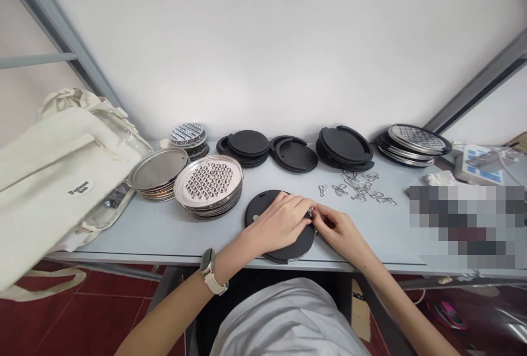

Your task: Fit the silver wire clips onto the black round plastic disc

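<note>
A black round disc [294, 250] lies near the table's front edge, with a shiny metal rim showing along its lower side. My left hand [278, 221] stretches over its top, fingers bent toward the right edge and thumb pressed there, holding the disc. At that edge, my right hand [335, 229] pinches a small wire clip [310, 211] against the disc; the fingertips mostly hide it. Several similar looped wire clips [362, 187] are scattered behind my right hand. To the left stands a stack of round metal grater plates [209, 180], the top one with raised teeth.
Plain metal discs [158, 170] and finer grater plates [187, 135] are piled at left. Along the wall sit stacks of black discs [249, 143], black crescent-edged holders [346, 147] and more graters [418, 142]. A cream bag [78, 163] covers the left end; a blurred patch covers the right.
</note>
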{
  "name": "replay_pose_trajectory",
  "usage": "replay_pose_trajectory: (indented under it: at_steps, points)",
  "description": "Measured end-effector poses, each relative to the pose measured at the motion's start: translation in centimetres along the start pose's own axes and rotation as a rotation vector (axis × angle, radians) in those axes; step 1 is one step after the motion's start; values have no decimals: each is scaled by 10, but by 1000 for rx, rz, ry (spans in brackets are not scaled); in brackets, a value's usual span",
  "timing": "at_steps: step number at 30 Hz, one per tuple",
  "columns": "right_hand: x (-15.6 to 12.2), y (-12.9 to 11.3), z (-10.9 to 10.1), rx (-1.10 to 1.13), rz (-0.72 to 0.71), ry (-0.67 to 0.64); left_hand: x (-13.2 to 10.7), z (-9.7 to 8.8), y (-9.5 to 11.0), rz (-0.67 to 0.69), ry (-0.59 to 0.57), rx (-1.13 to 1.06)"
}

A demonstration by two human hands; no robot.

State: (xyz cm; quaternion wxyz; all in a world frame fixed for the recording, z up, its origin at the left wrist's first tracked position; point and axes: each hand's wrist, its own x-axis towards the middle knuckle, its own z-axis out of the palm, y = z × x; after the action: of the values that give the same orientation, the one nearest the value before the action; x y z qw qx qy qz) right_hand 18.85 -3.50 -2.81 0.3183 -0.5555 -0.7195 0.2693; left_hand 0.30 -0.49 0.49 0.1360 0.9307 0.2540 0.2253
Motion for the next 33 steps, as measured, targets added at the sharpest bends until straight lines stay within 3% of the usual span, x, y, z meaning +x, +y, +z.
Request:
replay_pose_trajectory:
  at_steps: [33]
  points:
    - [0,-7,-2,35,-8,-29,1,1,-1,-11,-2,72]
